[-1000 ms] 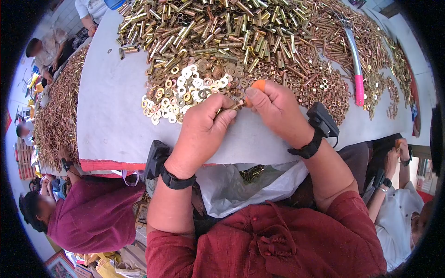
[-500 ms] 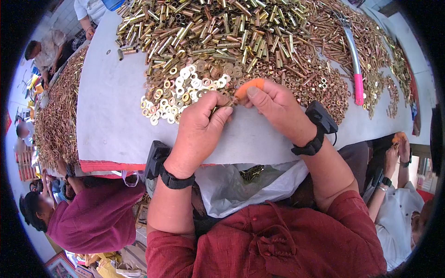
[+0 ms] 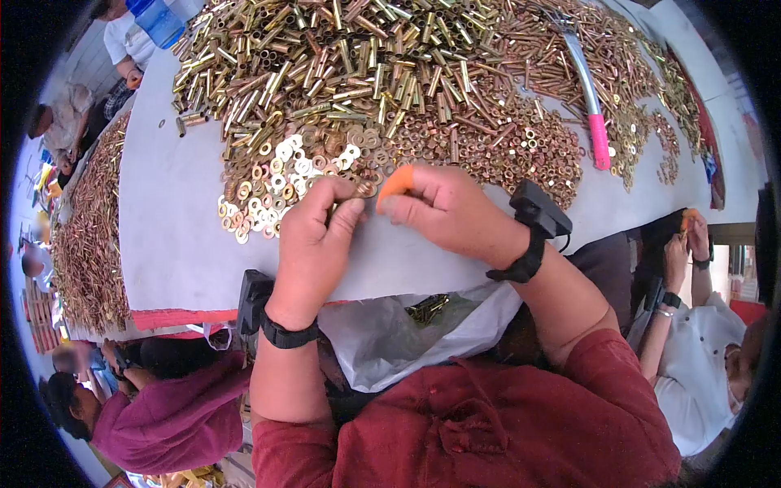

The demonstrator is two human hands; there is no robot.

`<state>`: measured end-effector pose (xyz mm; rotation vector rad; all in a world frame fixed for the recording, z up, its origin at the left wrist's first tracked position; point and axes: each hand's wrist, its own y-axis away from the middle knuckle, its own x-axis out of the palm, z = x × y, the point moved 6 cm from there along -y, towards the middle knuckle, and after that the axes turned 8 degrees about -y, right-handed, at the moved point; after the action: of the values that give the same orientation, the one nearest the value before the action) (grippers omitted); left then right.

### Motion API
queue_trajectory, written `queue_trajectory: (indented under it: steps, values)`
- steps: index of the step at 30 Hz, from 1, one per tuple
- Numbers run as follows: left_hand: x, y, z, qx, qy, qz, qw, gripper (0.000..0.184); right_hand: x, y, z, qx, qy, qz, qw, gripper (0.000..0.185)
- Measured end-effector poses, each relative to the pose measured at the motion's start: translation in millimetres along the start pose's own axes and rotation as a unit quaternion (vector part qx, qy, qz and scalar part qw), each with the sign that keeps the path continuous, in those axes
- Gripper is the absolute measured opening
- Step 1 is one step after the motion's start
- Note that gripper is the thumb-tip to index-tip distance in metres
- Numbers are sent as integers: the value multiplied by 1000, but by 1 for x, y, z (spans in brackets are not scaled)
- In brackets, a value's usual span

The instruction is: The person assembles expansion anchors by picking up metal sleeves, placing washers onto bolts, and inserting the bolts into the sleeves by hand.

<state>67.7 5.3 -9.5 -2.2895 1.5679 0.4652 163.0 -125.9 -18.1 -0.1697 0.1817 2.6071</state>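
Near the table's front edge my left hand [image 3: 316, 237] is closed in a pinch on a small metal part [image 3: 364, 189], partly hidden by the fingers. Just right of it, my right hand [image 3: 446, 209] has an orange finger cover [image 3: 395, 185] on its index finger; thumb and index are pressed together, and what they hold, if anything, is hidden. Flat washers [image 3: 281, 175] lie scattered beyond my left hand. Small nuts [image 3: 521, 150] are heaped beyond my right hand. Behind them rises a pile of brass-coloured metal tubes [image 3: 390, 61].
A pink-handled tool [image 3: 598, 134] lies on the bolts at the right of the grey table [image 3: 175, 236]. A plastic bag [image 3: 390, 346] with metal parts hangs below the front edge. A co-worker [image 3: 175, 415] sits left, another [image 3: 695, 358] right.
The view has shifted, so the table's contents appear further left. My hands have come slightly apart, and the orange-covered finger now points downward beside the part in my left hand.
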Motion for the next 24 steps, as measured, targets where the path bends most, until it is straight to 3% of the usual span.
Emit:
queue_trajectory:
  steps: [1,3,4,5,6,8,9,10,11,16,18,24]
  values:
    - [-1,0,3,-18,5,-3,1000,3,-6,1,3,0,0,-1,1000,16]
    - [-1,1,3,-7,3,27,1000,8,-30,4,29,-120,217,-86,965,20]
    - [-2,2,3,-8,3,26,1000,8,-48,4,33,-128,258,-154,945,22]
    - [8,4,-5,44,20,109,993,9,-67,5,36,-135,297,-221,919,23]
    - [18,10,-13,95,36,191,976,11,-77,6,32,-136,296,-220,920,23]
    - [18,12,-12,80,15,182,980,22,-95,10,25,-91,480,-276,828,22]
    - [14,7,-3,-33,174,166,970,27,-96,9,24,-90,476,-276,830,22]
    - [13,5,7,-145,325,142,924,32,-96,7,22,-82,480,-269,831,23]
    - [10,1,11,-129,419,124,890,39,-95,5,21,-74,484,-261,832,23]
    - [5,0,14,-117,493,76,859,44,-81,3,32,-132,391,-277,868,24]
    - [3,0,13,-124,478,47,868,45,-61,-3,25,-43,82,-173,980,26]
    - [-8,0,14,-109,510,-18,853,32,4,2,22,-60,100,-23,993,25]
